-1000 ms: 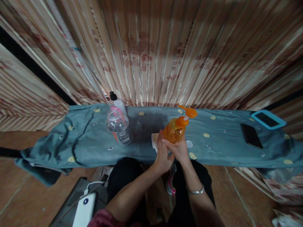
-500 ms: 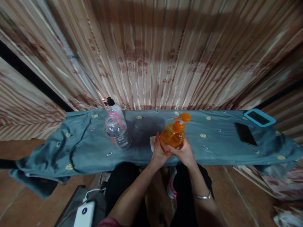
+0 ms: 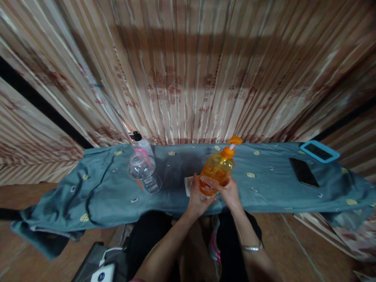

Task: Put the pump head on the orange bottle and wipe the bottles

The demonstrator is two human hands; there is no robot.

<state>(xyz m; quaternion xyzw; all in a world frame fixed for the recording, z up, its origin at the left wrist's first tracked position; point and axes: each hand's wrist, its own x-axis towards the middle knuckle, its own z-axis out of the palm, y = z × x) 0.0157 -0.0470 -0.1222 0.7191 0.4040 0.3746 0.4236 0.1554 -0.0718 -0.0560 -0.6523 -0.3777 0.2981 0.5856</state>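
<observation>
An amber pump bottle (image 3: pixel 217 167) with an orange pump head leans to the right between my hands, near the table's front edge. My left hand (image 3: pixel 197 199) is closed around its lower left side and base. On the lower right side, my right hand (image 3: pixel 229 192) grips it, a silver bangle on that wrist. Partly behind my left fingers lies a small white piece of paper or cloth (image 3: pixel 188 185). Further left stands a clear, open-topped plastic bottle (image 3: pixel 150 181), with a black-capped bottle (image 3: pixel 143 145) just behind it.
A blue-green patterned cloth (image 3: pixel 173 168) covers the narrow table. A dark phone (image 3: pixel 303 172) and a light-blue framed device (image 3: pixel 319 151) lie at the right end. Striped curtains (image 3: pixel 176 78) hang behind. A white power bank (image 3: pixel 102 273) with a cable sits at lower left.
The pump bottle has tilted further, showing more of its side, its pump head now further right. My hands stay around it. The whole view has shifted slightly.
</observation>
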